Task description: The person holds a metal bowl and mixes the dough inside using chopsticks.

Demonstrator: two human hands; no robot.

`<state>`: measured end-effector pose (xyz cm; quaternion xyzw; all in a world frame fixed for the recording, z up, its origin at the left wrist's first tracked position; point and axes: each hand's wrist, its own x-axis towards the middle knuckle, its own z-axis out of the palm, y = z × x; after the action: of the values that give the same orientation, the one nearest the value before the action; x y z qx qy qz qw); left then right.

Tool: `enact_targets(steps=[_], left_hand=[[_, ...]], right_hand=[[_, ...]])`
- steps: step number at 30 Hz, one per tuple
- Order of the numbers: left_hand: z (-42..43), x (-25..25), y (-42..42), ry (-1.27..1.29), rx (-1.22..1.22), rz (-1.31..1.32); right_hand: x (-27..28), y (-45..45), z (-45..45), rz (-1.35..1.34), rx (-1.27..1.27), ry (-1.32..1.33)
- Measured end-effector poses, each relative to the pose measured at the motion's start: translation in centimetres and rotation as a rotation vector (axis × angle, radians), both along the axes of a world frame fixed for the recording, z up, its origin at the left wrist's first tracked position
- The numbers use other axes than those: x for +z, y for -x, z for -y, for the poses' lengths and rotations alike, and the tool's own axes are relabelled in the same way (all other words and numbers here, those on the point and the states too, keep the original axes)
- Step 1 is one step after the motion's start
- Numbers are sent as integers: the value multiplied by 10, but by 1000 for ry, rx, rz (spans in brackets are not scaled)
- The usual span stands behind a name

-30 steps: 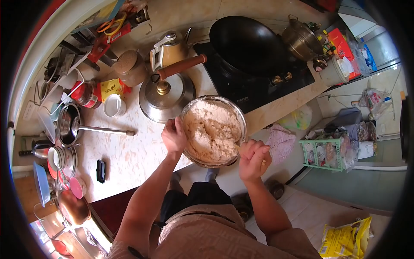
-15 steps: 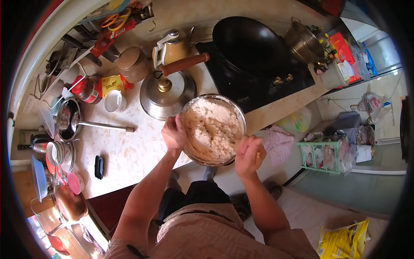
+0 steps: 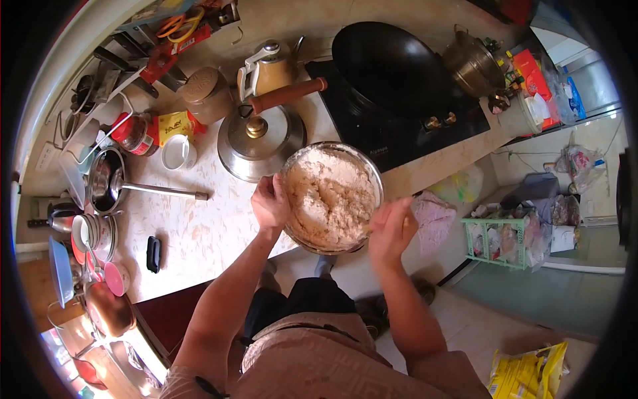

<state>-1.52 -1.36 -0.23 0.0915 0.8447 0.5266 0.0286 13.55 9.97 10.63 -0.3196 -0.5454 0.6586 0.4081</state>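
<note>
A round metal bowl stands at the counter's front edge, partly over it. Inside lies crumbly, pale floury dough, with loose white flour towards the far side. The fingers of my left hand are closed on the bowl's left rim. Over the right rim is my right hand, curled in a fist around a thin pale stick-like utensil; only a short piece of it shows, so its exact kind is hidden. Just behind the bowl sits a lidded metal pan with a wooden handle.
A black wok rests on the black cooktop at the back right. On the counter are a kettle, a white cup, a ladle and a black case. A green basket stands at right.
My right hand has shifted slightly right and up, away from the dough's middle. My left hand still grips the bowl's rim. The whole view has shifted a little.
</note>
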Motion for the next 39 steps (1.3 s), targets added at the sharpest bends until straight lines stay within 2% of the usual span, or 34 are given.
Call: enact_targets(steps=[4, 9, 11, 13, 14, 17, 20, 22, 24, 26, 29, 31, 34, 35, 38, 39], left_hand=[[-2, -3, 0, -8, 13, -10], [-1, -2, 0, 7, 18, -28], [0, -1, 1, 14, 14, -25], [-1, 1, -2, 15, -3, -13], [-2, 2, -2, 23, 5, -6], [1, 2, 1, 36, 10, 15], [-2, 3, 4, 38, 4, 13], [-1, 2, 0, 47, 1, -2], [0, 2, -1, 48, 0, -24], [-1, 2, 0, 59, -1, -23], [-2, 5, -1, 65, -1, -6], [-1, 2, -2, 63, 8, 4], [-3, -1, 0, 118, 5, -49], [-3, 1, 0, 107, 8, -35], [-4, 1, 0, 77, 13, -53], [-3, 0, 0, 63, 15, -73]], right_hand=[[23, 9, -6, -68, -56, 122], [37, 27, -15, -319, -55, 160], [24, 24, -23, -276, -51, 127], [-22, 17, -27, -166, -3, 46], [-27, 16, -26, -164, -2, 43], [-21, 18, -18, -47, 57, 36], [28, 12, -12, -122, 123, -17], [42, 11, -4, -268, 113, 88], [-3, 20, 0, -173, 63, 116], [-18, 25, -3, -92, 15, 142], [-2, 12, -21, -103, -26, 122], [33, 5, -30, -289, -96, 273], [0, 14, -18, -181, -175, 295], [-21, 16, -11, -96, -108, 226], [-32, 17, -13, -187, -149, 183], [-12, 12, -15, -192, -111, 172]])
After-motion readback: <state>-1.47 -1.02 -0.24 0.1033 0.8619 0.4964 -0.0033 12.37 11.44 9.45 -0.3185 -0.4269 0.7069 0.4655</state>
